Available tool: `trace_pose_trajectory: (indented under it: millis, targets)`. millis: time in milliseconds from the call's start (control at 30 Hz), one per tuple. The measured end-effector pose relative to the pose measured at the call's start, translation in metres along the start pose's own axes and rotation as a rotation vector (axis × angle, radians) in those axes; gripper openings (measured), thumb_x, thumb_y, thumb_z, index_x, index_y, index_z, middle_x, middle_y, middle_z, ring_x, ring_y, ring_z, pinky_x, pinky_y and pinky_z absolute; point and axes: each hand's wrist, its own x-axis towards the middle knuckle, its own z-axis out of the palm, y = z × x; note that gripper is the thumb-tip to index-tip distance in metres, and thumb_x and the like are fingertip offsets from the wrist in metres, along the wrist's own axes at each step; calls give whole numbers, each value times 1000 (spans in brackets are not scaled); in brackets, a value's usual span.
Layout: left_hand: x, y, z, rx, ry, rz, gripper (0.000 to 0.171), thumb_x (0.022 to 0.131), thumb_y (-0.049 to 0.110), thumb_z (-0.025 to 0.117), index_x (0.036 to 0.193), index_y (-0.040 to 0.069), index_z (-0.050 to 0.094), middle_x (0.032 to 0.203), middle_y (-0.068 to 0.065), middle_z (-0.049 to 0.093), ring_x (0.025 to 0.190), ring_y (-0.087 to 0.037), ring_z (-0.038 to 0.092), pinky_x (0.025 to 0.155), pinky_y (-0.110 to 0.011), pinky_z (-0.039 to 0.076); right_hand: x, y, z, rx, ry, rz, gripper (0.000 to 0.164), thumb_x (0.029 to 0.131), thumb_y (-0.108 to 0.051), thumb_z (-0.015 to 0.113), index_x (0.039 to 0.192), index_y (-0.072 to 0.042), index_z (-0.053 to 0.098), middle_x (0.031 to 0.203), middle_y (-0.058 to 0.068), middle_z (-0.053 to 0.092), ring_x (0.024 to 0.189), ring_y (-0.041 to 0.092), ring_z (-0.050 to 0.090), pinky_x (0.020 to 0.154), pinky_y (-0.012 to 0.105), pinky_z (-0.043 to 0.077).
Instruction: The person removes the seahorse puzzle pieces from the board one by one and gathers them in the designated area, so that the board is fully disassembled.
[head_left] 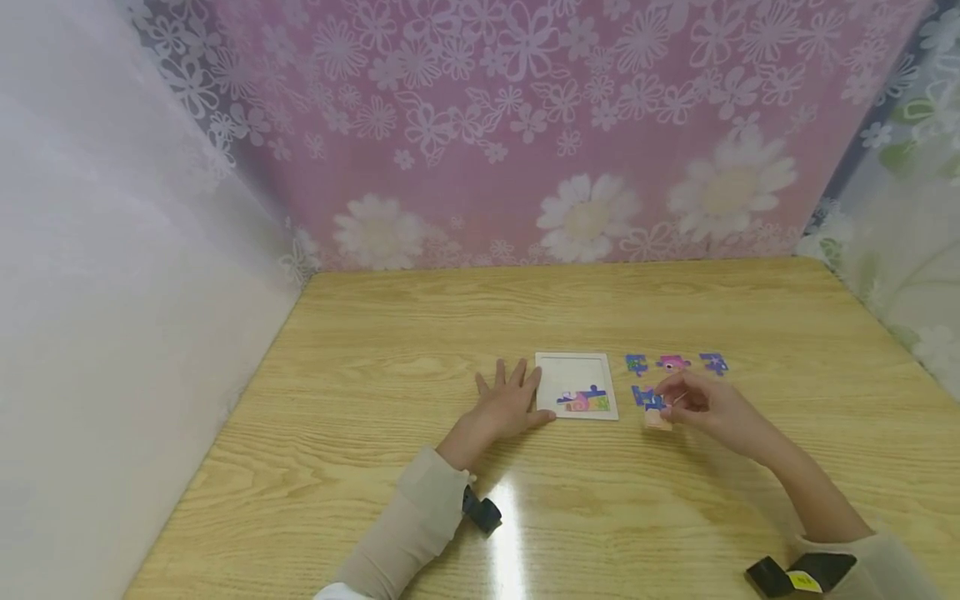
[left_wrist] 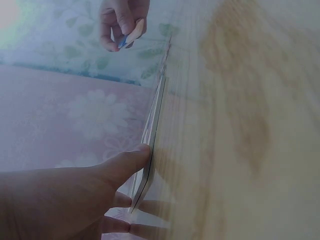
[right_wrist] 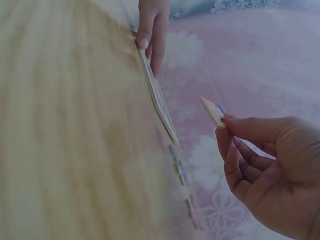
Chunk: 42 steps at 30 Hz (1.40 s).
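Observation:
My right hand [head_left: 708,408] pinches a puzzle piece [right_wrist: 213,113] between thumb and fingers, raised above the table in the right wrist view. The piece shows a pale orange part and some blue. My left hand [head_left: 506,408] lies with spread fingers at the left edge of a square white puzzle frame [head_left: 573,356], the thumb on its lower left corner. Joined pieces [head_left: 585,402] in pink, purple and green fill the lower right part of the frame.
Right of the frame lie loose pieces: a blue-green one [head_left: 636,363], a pink one with an eye [head_left: 672,363], a blue one [head_left: 715,362], and another blue one [head_left: 640,395] beside my right hand. A flowered pink curtain [head_left: 480,167] hangs behind the wooden table [head_left: 360,350].

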Motion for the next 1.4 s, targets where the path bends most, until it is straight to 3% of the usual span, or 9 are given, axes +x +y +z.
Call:
trace_pose_trajectory:
  millis: [333, 600, 733, 1400]
  targets:
    - [1, -1, 3, -5, -3, -1, 78, 89, 58, 43, 148, 15, 18, 151, -14, 10, 133, -44, 3, 96, -67, 9, -10, 14, 11, 34, -26, 69, 23, 86, -11, 65, 107, -2, 58, 90, 5, 57, 76, 12, 56, 62, 27, 47]
    - [-2, -1, 3, -8, -7, -1, 78, 89, 58, 43, 148, 14, 19, 151, -14, 10, 133, -45, 2, 95, -68, 9, -12, 27, 22, 32, 16, 29, 22, 84, -5, 66, 105, -2, 61, 85, 3, 60, 73, 9, 58, 60, 25, 47]
    - [-3, -1, 2, -16, -9, -2, 78, 89, 58, 44, 148, 14, 19, 151, -14, 10, 133, -44, 2, 96, -68, 8, -12, 30, 26, -19, 47, 0, 22, 83, -2, 66, 104, -1, 61, 84, 0, 60, 72, 8, 56, 60, 25, 47]
    - [-5, -1, 0, -28, -8, 3, 78, 89, 57, 44, 148, 14, 18, 151, -15, 10, 133, -45, 3, 96, -68, 8, -12, 25, 30, -148, 80, -25, 18, 83, -2, 66, 101, -1, 63, 77, -5, 54, 66, 6, 48, 55, 23, 41]
